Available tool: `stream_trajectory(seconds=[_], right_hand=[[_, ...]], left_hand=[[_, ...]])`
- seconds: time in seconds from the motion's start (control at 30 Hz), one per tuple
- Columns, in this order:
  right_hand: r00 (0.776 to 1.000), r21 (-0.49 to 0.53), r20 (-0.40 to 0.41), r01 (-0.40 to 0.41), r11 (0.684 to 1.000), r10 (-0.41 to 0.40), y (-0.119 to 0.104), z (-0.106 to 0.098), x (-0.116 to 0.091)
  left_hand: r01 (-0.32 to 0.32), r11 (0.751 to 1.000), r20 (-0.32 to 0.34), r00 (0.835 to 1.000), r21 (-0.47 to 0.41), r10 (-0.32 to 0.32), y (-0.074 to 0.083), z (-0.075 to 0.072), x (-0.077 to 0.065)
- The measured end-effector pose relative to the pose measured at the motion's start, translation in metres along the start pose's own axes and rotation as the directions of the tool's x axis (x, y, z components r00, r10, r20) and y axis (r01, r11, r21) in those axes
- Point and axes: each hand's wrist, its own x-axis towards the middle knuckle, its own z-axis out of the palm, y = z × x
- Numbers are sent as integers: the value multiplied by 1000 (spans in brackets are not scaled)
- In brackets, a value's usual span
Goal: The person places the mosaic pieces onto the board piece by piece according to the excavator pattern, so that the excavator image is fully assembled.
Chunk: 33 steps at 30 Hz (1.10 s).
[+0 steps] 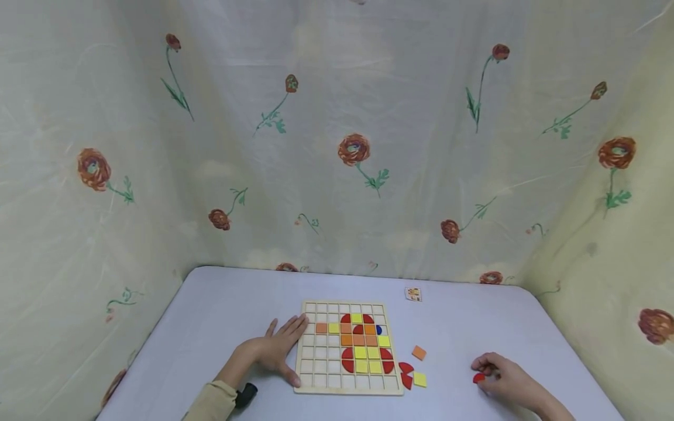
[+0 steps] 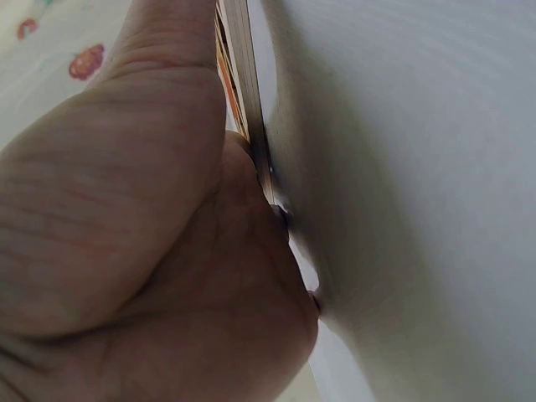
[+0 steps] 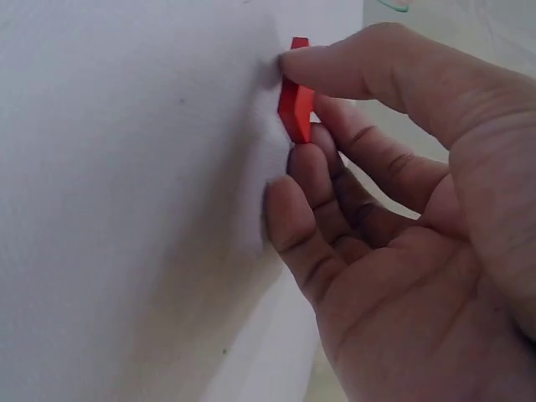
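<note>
A wooden grid board [image 1: 319, 383] lies on the table, its right part filled with red, yellow, orange and blue pieces. My left hand [image 1: 274, 351] rests along the board's left edge with fingers spread; the left wrist view shows the palm [image 2: 167, 251] beside the board's rim [image 2: 243, 67]. Off to the right, my right hand [image 1: 506, 380] pinches a red quarter-circle tile [image 1: 478, 378] between thumb and fingers. In the right wrist view the red tile [image 3: 296, 109] stands on edge, close to the tabletop, and the other fingers are curled below it.
Between board and right hand lie an orange square [image 1: 419, 352], a yellow square [image 1: 419, 379] and two red quarter-circles [image 1: 406, 368]. A small printed card [image 1: 413, 294] is farther back on the white table [image 1: 237, 298]. Flowered curtains [image 1: 411, 222] surround the table.
</note>
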Motion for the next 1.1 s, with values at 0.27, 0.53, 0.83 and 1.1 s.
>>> stream_trajectory(seconds=[0.27,0.53,0.83,1.1], right_hand=[[997,-29,-74,-8,1000,6,0,5,-2],[967,-12,-178,-187,982,182,-29,22,15],[999,57,-44,-29,998,31,-87,49,60],[989,37,50,140,989,-142,-154,82,114]], left_hand=[[4,1000,7,1000,-10,-4,-3,2,3],[-5,1000,10,1000,-29,6,-4,2,3],[16,1000,3,1000,-3,-16,-2,2,3],[15,1000,6,1000,-11,-15,-3,1,2]])
